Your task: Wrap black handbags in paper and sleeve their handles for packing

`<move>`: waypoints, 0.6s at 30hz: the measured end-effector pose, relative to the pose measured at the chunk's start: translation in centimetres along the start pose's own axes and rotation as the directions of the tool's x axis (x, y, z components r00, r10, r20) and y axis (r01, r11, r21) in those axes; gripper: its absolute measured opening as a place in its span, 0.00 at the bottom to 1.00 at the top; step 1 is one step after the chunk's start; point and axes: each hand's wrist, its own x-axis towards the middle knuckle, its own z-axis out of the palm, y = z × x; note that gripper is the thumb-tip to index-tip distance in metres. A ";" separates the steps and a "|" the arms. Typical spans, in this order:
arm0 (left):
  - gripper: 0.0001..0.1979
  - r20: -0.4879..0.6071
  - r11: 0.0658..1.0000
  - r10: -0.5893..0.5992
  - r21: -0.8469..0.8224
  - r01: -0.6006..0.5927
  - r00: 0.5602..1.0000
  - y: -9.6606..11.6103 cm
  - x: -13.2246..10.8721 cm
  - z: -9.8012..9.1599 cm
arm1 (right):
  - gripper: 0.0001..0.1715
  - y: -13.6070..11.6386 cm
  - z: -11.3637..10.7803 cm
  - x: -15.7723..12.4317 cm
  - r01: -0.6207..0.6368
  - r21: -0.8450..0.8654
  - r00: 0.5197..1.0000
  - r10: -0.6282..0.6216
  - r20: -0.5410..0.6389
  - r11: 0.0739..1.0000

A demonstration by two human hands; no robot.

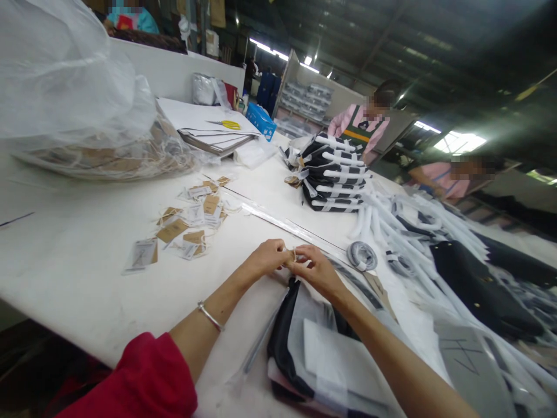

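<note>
My left hand (pixel 266 256) and my right hand (pixel 315 268) meet over the white table (pixel 87 261), fingers pinched together on a thin pale string (pixel 293 254) between them. What hangs on the string is too small to make out. Just below the hands lies a folded black garment (pixel 285 331) in a clear plastic bag with a white card (pixel 335 354) inside. My left arm wears a silver bangle and a red sleeve.
Brown and white hang tags (pixel 191 223) lie scattered to the left. A stack of bagged black-and-white garments (pixel 335 174) stands beyond, with loose garments (pixel 478 284) to the right. A big plastic bag (pixel 82 104), papers with yellow scissors (pixel 226 124), a clear ruler (pixel 291 227). Two people stand at the far side.
</note>
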 end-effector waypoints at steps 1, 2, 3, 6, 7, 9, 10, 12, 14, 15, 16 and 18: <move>0.08 0.001 0.999 -0.005 0.040 0.005 1.000 0.0 0.0 -0.1 | 0.17 -0.2 0.2 0.2 0.025 -0.040 0.999 -0.024 0.022 0.999; 0.07 -0.005 0.997 -0.009 0.082 0.009 1.000 0.0 0.0 -0.3 | 0.15 -0.2 0.4 0.4 0.035 -0.078 0.999 -0.032 0.037 0.996; 0.07 -0.011 0.993 -0.010 0.120 0.011 1.000 0.0 0.1 -0.4 | 0.14 -0.2 0.4 0.5 0.037 -0.115 0.999 -0.033 0.043 0.993; 0.04 0.024 0.983 -0.011 0.185 0.007 1.000 0.1 0.1 -1.2 | 0.13 0.3 0.1 0.2 0.026 -0.183 0.996 -0.011 0.083 0.983; 0.04 0.060 0.982 -0.004 0.190 -0.007 0.998 0.2 0.0 -1.7 | 0.12 0.5 -0.2 0.1 0.017 -0.183 0.994 0.002 0.106 0.983; 0.05 0.138 0.981 0.033 0.185 -0.059 0.990 0.5 -0.4 -2.9 | 0.12 0.9 -0.9 -0.2 -0.017 -0.161 0.991 0.038 0.128 0.987; 0.06 0.168 0.981 0.060 0.174 -0.089 0.984 0.7 -0.6 -3.6 | 0.12 1.1 -1.2 -0.4 -0.048 -0.134 0.990 0.065 0.124 0.990; 0.06 0.214 0.972 0.108 0.182 -0.149 0.971 1.0 -1.2 -5.2 | 0.14 1.2 -1.8 -0.6 -0.137 -0.058 0.988 0.140 0.068 0.989; 0.06 0.240 0.937 0.086 0.310 -0.161 0.967 1.2 -1.6 -6.4 | 0.17 1.1 -2.2 -0.6 -0.208 0.029 0.978 0.208 -0.011 0.978; 0.06 0.239 0.906 0.052 0.397 -0.146 0.970 1.2 -1.7 -6.8 | 0.18 1.0 -2.3 -0.6 -0.226 0.054 0.973 0.228 -0.039 0.973; 0.07 0.225 0.868 0.014 0.481 -0.123 0.974 1.1 -1.7 -7.1 | 0.17 0.8 -2.3 -0.6 -0.231 0.059 0.971 0.233 -0.043 0.971; 0.13 0.167 0.806 -0.019 0.586 -0.084 0.986 0.9 -1.7 -6.9 | 0.15 0.5 -2.0 -0.5 -0.216 0.037 0.976 0.215 0.030 0.976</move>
